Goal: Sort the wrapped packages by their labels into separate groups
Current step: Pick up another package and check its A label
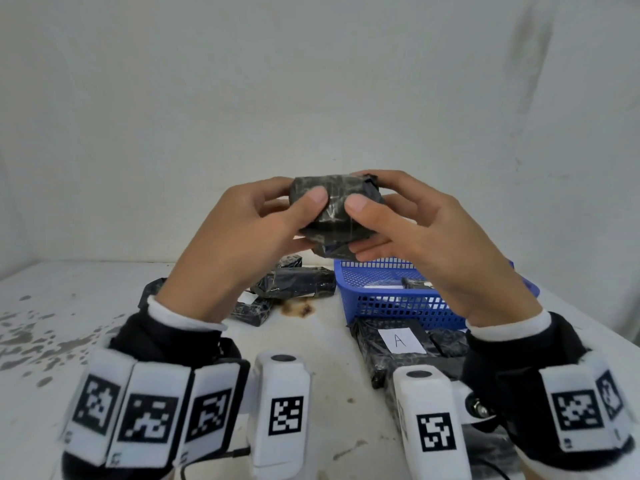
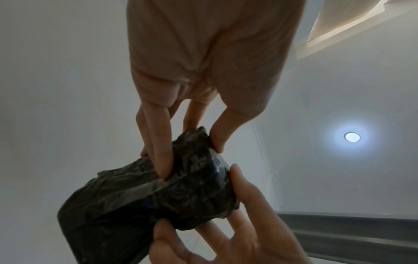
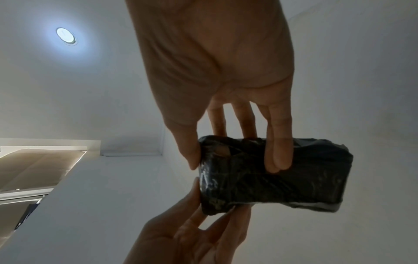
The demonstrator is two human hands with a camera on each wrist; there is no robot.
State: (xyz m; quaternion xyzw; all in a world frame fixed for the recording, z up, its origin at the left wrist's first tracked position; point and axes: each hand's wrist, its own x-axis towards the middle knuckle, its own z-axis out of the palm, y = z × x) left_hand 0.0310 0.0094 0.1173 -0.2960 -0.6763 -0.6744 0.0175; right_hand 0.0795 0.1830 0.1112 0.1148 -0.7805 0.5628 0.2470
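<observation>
Two hands on one item: our left hand point(image 1: 242, 220) and right hand point(image 1: 419, 230) both pinch a black wrapped package point(image 1: 334, 213), raised above the table point(image 1: 329, 368), apart from the blue basket point(image 1: 398, 299). No label shows yet. We should rotate it slowly, thumbs clear, until a letter appears, then match it against the package marked A point(image 1: 400, 341).

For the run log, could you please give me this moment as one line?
step: label check | both hands: left hand, right hand hold black wrapped package | label: unseen
</observation>
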